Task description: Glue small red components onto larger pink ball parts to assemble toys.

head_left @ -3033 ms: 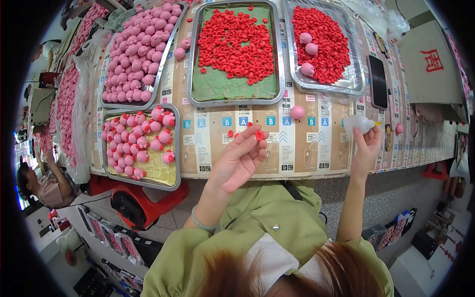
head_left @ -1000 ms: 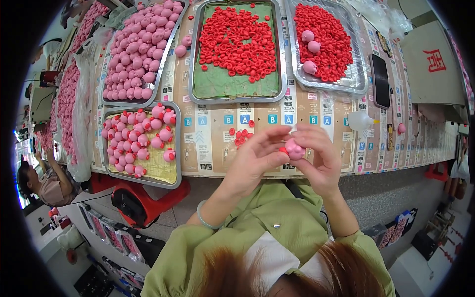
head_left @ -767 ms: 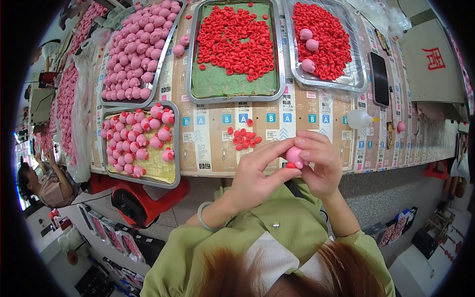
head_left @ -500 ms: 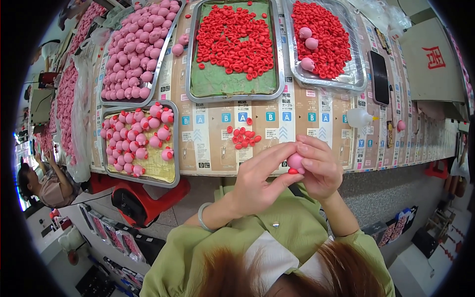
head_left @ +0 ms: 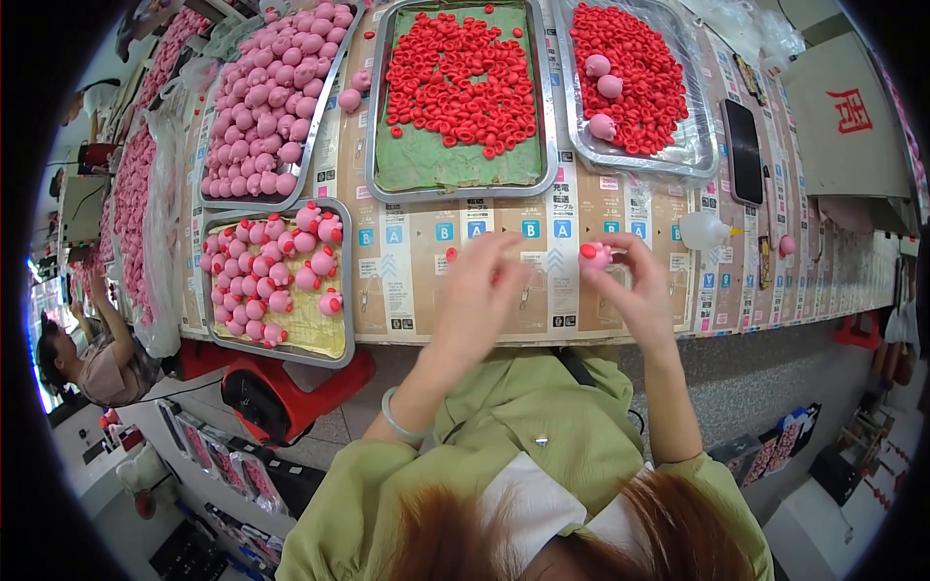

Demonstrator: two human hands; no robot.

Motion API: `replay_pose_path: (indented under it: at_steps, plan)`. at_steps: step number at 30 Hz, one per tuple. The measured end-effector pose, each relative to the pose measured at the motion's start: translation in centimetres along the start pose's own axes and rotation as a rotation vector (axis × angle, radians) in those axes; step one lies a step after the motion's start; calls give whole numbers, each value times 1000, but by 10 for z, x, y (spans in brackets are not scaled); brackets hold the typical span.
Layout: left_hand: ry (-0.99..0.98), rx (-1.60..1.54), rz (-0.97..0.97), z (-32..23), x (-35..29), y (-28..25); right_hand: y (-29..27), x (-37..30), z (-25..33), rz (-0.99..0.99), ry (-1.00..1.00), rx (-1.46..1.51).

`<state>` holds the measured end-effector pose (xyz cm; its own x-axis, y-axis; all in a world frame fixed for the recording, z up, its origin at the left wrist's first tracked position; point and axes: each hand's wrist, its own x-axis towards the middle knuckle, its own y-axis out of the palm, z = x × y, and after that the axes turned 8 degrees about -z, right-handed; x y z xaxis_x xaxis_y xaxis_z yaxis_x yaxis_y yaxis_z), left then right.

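Busy workroom, stuff everywhere, and the table (head_left: 581,324) is covered in printed brown-and-white sheets. Taking the whole view as a clock face, a heap of pink pieces (head_left: 133,213) runs along between 9 and 10, a co-worker (head_left: 111,363) sits between 8 and 9 with arms raised, and there's a red stool (head_left: 320,385) at 8.

Trays: at 12 a green-lined tray (head_left: 426,174) full of little red rings (head_left: 465,82), between 1 and 2 another metal tray (head_left: 699,136) heaped with red pieces (head_left: 639,87) plus three pink balls, and between 10 and 11 a tray (head_left: 247,204) piled with plain pink balls (head_left: 266,102). At 9 sits a smaller yellow-lined tray (head_left: 325,334) of pink figures with red bits on them.

Right hand (head_left: 635,290) is out toward 3, thumb and fingers pinched on a pink figure (head_left: 599,259) with red on its left side, up in the air over the table. Left hand (head_left: 481,290) is near the middle, over some loose red pieces (head_left: 451,254), and really blurry. A bit of red shows by its fingers, but I can't tell if they're closed on anything. The hands are apart.

Past the right hand, a white bottle (head_left: 702,232) with a yellow tip lies between 2 and 3, a black phone (head_left: 742,153) at 2, and a lone pink ball (head_left: 788,245) almost at 3.
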<state>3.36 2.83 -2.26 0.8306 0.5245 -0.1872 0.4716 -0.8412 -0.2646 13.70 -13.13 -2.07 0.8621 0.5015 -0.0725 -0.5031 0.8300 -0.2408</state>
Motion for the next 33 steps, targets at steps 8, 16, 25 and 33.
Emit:
replay_pose_path:
  at_steps: [8, 16, 25, 33]
  plan:
    - [393, 690, -202, 26, 22, -4, -2, 16, -14, -73, -204, -592]
    - [-84, -328, -252, 1, 15, -14, -51, 1, -42, -994, -315, -516]
    - [-283, -822, -62, -8, 4, -10, -83, 22, -65, -623, 32, 132]
    - [-603, -1257, 157, -3, -1, -7, -35, -14, 25, -207, 213, 405]
